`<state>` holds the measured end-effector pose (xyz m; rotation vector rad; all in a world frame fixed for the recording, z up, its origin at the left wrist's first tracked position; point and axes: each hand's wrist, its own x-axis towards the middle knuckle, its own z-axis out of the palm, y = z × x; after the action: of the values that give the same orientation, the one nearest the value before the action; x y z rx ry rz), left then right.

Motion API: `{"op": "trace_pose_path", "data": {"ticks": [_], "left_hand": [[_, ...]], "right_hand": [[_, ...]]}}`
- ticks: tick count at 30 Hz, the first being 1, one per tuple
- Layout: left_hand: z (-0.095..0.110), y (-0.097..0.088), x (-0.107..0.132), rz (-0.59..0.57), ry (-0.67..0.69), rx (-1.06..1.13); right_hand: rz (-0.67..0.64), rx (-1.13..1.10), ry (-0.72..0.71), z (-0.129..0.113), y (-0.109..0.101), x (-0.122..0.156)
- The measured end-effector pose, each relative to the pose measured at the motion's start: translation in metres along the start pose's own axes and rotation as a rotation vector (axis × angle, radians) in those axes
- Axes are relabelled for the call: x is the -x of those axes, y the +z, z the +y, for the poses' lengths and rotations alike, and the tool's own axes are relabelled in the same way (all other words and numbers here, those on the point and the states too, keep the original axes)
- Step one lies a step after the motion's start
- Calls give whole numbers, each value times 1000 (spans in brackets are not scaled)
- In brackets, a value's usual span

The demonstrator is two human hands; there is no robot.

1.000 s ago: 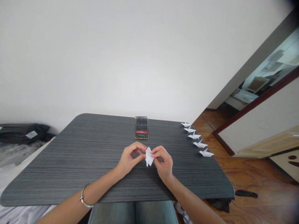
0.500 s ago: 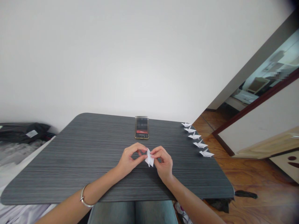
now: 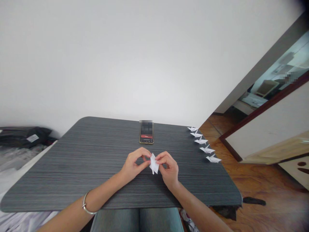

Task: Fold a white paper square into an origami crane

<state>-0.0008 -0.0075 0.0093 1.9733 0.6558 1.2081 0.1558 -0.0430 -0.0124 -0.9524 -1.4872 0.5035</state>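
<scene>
Between my two hands is a small piece of folded white paper point(image 3: 154, 163), held just above the dark table point(image 3: 96, 154). My left hand point(image 3: 136, 162) pinches its left side between thumb and fingers, with a silver bangle on that wrist. On the other side, my right hand point(image 3: 169, 166) grips the paper's right edge with closed fingertips. Pointed tips stick out at the paper's lower end. Several folded white paper cranes point(image 3: 207, 149) stand in a row along the table's right edge.
A phone point(image 3: 146, 132) lies on the table beyond my hands, its screen partly blurred. Behind the table rises a white wall point(image 3: 145, 64). Dark bags and clothes point(image 3: 24, 137) are piled at the left. To the right are a wooden floor point(image 3: 265, 183) and a doorway.
The folded paper has turned and spread slightly between my fingers, so a broader face shows. My hands have barely moved. The phone and the row of cranes are unchanged.
</scene>
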Motion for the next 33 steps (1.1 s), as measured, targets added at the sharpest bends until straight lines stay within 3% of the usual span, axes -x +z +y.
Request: {"op": "trace_pose_path", "data": {"ticks": [13,25,33], "left_hand": [[1,2,0,48,0,-77],[3,1,-2,-20,47,-3],[1,1,-1,-5,36,15]], "right_hand": [[2,-19,-13,-1,0,0],[9,-16,-13,0,0,0],[-6,-5,-25,0,0,-1]]}}
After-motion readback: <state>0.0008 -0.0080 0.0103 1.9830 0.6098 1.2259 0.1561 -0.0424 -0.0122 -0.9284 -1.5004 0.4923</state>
